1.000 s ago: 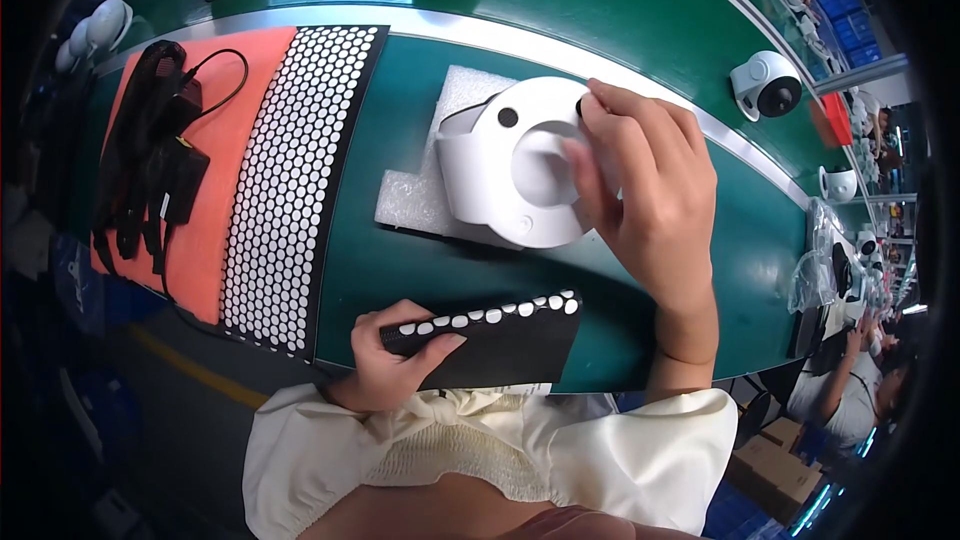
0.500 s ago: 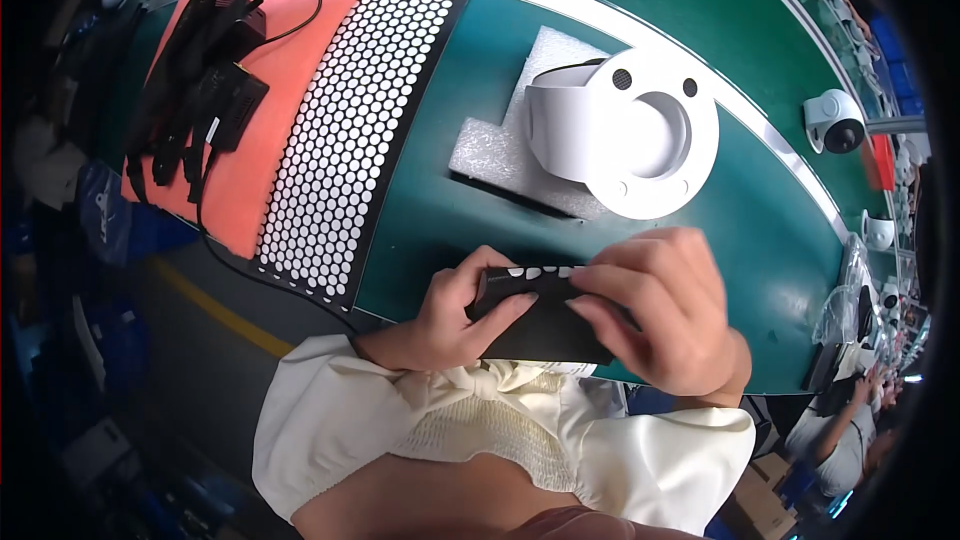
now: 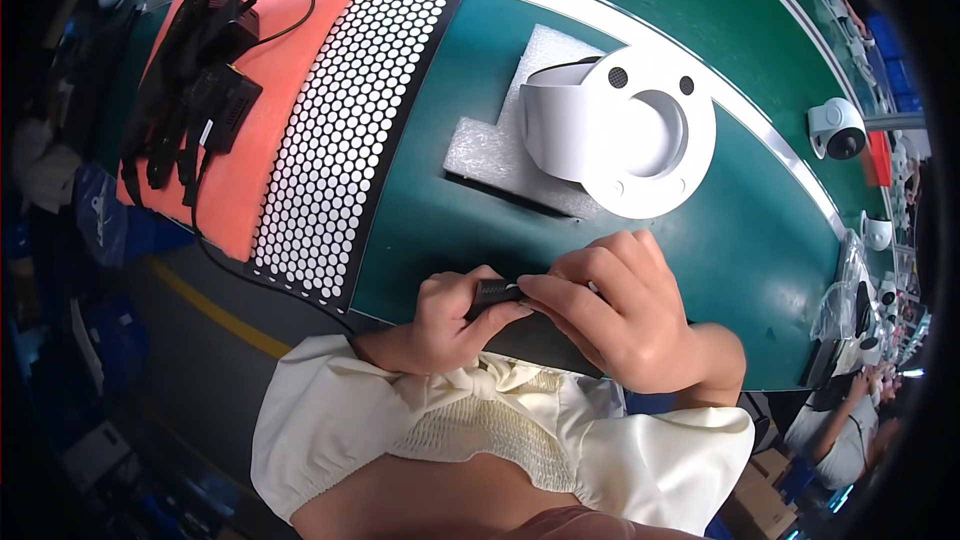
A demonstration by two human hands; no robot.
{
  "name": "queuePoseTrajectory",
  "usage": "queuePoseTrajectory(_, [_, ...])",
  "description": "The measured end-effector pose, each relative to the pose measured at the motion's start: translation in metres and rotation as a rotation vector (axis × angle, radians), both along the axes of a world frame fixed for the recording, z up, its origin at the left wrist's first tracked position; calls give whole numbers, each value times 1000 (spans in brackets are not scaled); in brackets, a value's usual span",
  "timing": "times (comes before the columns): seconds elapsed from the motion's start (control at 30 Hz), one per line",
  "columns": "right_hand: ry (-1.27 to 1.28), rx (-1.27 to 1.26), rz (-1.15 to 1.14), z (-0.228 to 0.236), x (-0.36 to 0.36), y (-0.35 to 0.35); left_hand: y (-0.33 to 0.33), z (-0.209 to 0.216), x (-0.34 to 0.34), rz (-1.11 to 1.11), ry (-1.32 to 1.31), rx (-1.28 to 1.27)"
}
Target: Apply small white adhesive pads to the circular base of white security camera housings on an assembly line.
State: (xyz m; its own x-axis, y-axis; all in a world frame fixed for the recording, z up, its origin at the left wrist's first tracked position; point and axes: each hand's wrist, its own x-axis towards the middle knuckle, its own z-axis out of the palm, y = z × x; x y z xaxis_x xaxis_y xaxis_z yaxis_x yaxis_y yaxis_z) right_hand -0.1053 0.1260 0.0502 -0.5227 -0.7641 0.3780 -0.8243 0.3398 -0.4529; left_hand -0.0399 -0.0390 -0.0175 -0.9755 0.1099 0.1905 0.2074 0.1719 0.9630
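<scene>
My left hand (image 3: 445, 323) grips the left end of a folded black sheet (image 3: 545, 343) at the near edge of the table, its thumb along the top. A few white round stickers show on the sheet's bent upper edge. The fingers of my right hand (image 3: 625, 320) are pinched at that same edge, close to the left fingertips. Whether a sticker is between them cannot be made out. Beyond my hands, a white camera housing (image 3: 556, 130) with a ring-shaped face lies on a pale foam block (image 3: 480, 148). Two dark mesh circles mark the top of the ring.
To the left, a black sheet covered with white round stickers (image 3: 330, 160) lies beside an orange foam sheet (image 3: 290, 70) bearing black power adapters (image 3: 228, 110) and cables. At the right, a white camera (image 3: 838, 128) stands past the metal rail. Another person (image 3: 845, 435) works far right.
My right hand has moved left along the sheet's edge, up against the left fingertips. The sheet's upper edge is now mostly covered by my fingers.
</scene>
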Motion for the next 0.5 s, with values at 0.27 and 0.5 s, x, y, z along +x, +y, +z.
queuePoseTrajectory(0.27, [38,-7,-20,0,4,1,0,0,-4,-24,63,10])
queuePoseTrajectory(0.5, [127,-72,197,-9,-6,5,-2,0,1,-35,21,-9])
